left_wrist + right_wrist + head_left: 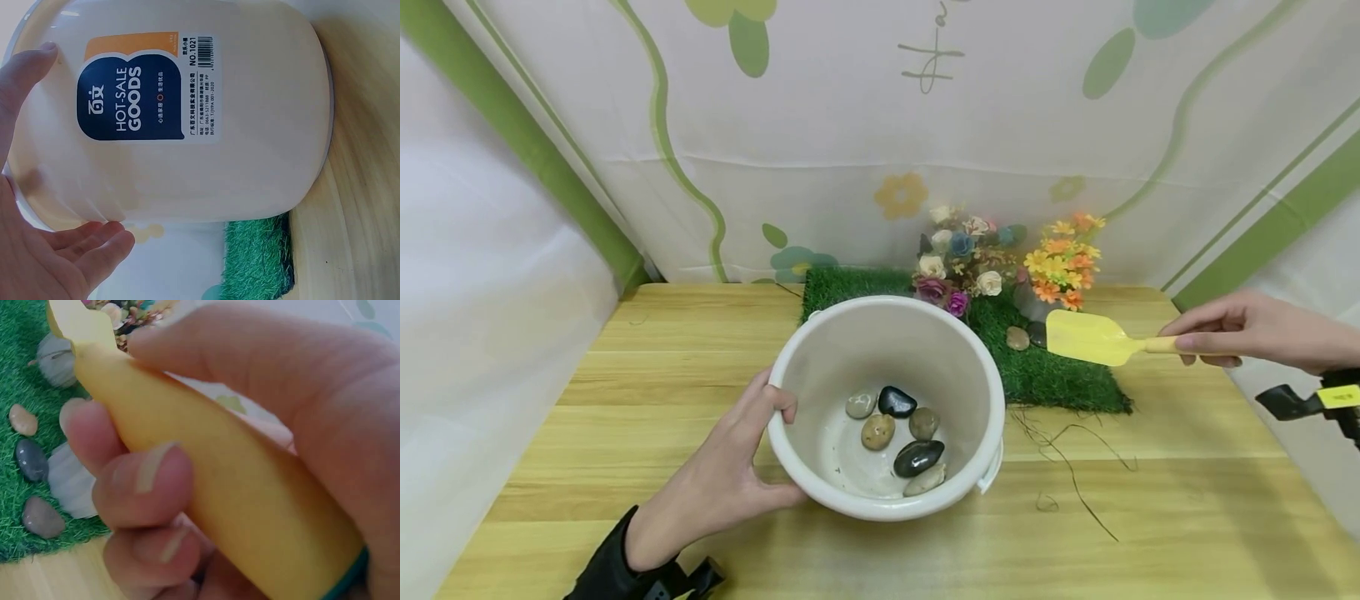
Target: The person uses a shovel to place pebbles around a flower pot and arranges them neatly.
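A white bucket (887,337) stands on the wooden table. My left hand (722,475) holds it by the left side of its rim, fingers hooked over the edge and thumb along the outside. Several stones lie on the bucket's floor, among them a black stone (919,458) and a tan stone (877,432). A printed label (150,87) shows on the bucket's outer wall in the left wrist view. My right hand (1262,329) grips a small yellow shovel (1086,337) by its handle (206,462). The shovel blade overlaps the right part of the grass mat in the head view.
Behind the bucket lies a green grass mat (1067,383) with mixed artificial flowers (962,250) and orange-yellow flowers (1063,262). Several stones, including a brown stone (42,517), and a pale shell (72,481) are on it. Thin dark strands (1071,467) lie on the table (1187,517).
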A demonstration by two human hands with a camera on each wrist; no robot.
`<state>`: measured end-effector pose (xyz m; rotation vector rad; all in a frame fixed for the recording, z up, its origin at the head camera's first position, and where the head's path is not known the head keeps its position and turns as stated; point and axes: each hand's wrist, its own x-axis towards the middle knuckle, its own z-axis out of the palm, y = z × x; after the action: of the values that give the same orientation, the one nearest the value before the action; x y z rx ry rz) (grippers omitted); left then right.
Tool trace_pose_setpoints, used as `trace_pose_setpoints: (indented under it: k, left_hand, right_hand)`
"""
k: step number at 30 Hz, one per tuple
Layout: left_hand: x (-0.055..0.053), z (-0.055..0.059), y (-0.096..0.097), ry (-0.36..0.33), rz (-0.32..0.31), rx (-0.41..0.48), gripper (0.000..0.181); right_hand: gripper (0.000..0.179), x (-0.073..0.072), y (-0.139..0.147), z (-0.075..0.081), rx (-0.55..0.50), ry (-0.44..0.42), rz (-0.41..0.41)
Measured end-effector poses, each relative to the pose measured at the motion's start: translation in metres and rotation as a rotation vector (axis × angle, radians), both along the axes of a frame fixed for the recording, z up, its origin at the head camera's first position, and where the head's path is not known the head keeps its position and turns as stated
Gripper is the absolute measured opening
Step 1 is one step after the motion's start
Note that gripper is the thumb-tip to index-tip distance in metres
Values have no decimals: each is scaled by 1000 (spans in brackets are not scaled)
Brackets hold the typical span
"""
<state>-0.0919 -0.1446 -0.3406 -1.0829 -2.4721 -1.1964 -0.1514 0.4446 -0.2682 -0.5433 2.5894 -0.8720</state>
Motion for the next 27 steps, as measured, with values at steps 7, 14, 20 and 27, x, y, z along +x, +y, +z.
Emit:
trace_pose_setpoints:
  k: [7, 14, 20, 27]
  left_hand:
    - [-1, -2, -1, 40, -6, 12, 64]
    - [0, 1, -1, -3, 0, -12, 62]
    - [0, 2, -1, -13, 3, -17, 62]
    - [-1, 1, -2, 28, -14, 8, 64]
  right_hand:
    - [26, 1, -8, 9, -34, 47, 4]
    - [27, -6, -28, 15, -135, 120, 44]
    - [28, -14, -57, 31, -140, 149, 112]
    - [28, -21, -96, 52, -78, 146, 143]
